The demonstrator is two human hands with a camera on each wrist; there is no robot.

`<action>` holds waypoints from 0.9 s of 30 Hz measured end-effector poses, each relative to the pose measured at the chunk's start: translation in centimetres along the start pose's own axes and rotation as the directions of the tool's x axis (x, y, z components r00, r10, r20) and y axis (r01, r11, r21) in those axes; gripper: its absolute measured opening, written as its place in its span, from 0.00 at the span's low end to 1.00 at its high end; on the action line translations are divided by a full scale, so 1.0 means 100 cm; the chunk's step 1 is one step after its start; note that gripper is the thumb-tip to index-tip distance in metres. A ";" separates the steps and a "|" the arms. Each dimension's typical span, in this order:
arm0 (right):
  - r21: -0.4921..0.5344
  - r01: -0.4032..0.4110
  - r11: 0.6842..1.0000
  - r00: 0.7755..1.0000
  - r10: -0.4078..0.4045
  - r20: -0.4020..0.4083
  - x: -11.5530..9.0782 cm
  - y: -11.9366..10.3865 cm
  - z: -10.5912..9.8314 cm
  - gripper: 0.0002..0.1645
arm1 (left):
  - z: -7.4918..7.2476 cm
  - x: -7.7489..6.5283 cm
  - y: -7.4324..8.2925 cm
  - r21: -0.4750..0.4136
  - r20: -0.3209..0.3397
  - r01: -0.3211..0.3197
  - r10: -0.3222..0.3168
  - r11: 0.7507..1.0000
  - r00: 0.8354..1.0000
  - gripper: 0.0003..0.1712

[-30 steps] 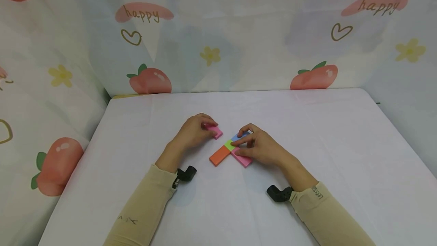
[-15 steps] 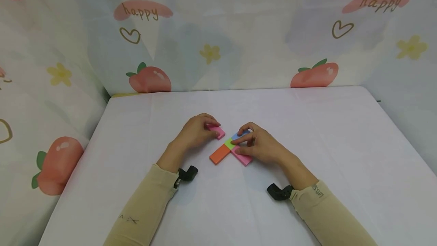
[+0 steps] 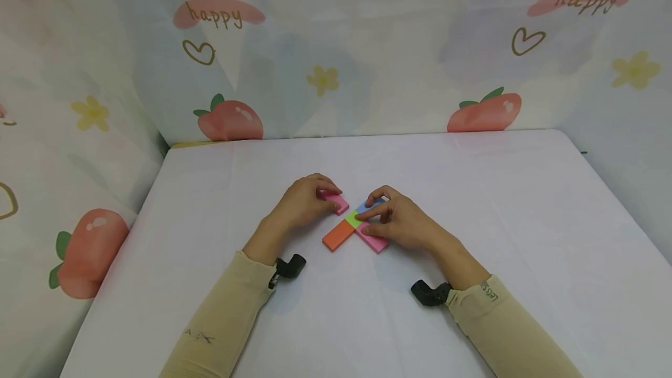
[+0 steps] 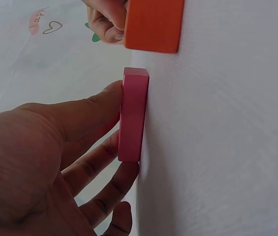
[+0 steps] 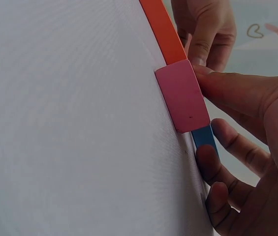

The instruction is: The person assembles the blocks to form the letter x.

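In the head view my left hand [image 3: 303, 206] pinches a flat pink block [image 3: 336, 200] by its edges. The left wrist view has this pink block [image 4: 135, 115] on or just above the white cloth, thumb at one side and fingers behind. A small gap parts it from a cross-like group: an orange block [image 3: 338, 235], a green square [image 3: 352, 219], a blue block [image 3: 370, 205] and a second pink block [image 3: 374, 241]. My right hand [image 3: 403, 220] lies over the group, thumb on its pink block, index finger on the green, another finger at the blue. Part of the blue block is covered.
White cloth covers the table [image 3: 472, 191]. A printed curtain [image 3: 367, 45] stands behind it and on both sides. A black wrist camera [image 3: 290, 266] sits at the left sleeve, and a second black camera [image 3: 430, 293] at the right sleeve.
My left hand has brought its pink block slightly to the right, closer to the green square. The right hand and the grouped blocks stay where they were; the head view has tilted slightly.
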State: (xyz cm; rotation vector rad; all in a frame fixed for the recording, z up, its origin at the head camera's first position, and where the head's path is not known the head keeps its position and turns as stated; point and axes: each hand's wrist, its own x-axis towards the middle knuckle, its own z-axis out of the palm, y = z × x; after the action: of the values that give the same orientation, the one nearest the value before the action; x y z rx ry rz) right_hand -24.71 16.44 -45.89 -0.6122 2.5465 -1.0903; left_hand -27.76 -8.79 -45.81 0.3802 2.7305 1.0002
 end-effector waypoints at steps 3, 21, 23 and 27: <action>-0.003 0.004 1.000 1.000 -0.004 -0.003 0.000 0.000 0.000 0.16 | 0.000 0.000 0.000 0.005 0.000 0.002 -0.002 1.000 1.000 0.16; 0.007 -0.004 1.000 1.000 0.004 -0.012 0.000 -0.001 0.001 0.15 | 0.000 0.000 -0.001 0.007 0.010 -0.023 0.023 1.000 1.000 0.16; 0.005 -0.004 1.000 1.000 0.005 -0.012 -0.001 -0.001 0.001 0.15 | 0.000 0.000 -0.001 0.009 0.010 -0.027 0.027 1.000 1.000 0.16; 0.003 -0.009 1.000 1.000 0.009 -0.015 -0.001 -0.001 0.001 0.15 | 0.000 -0.001 0.000 0.012 0.011 -0.037 0.037 0.999 0.999 0.16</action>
State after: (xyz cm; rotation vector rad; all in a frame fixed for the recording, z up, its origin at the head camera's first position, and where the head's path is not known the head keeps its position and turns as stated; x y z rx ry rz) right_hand -24.60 16.36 -45.92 -0.5940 2.5576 -1.0989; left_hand -27.71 -8.83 -45.79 0.4380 2.7308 0.9884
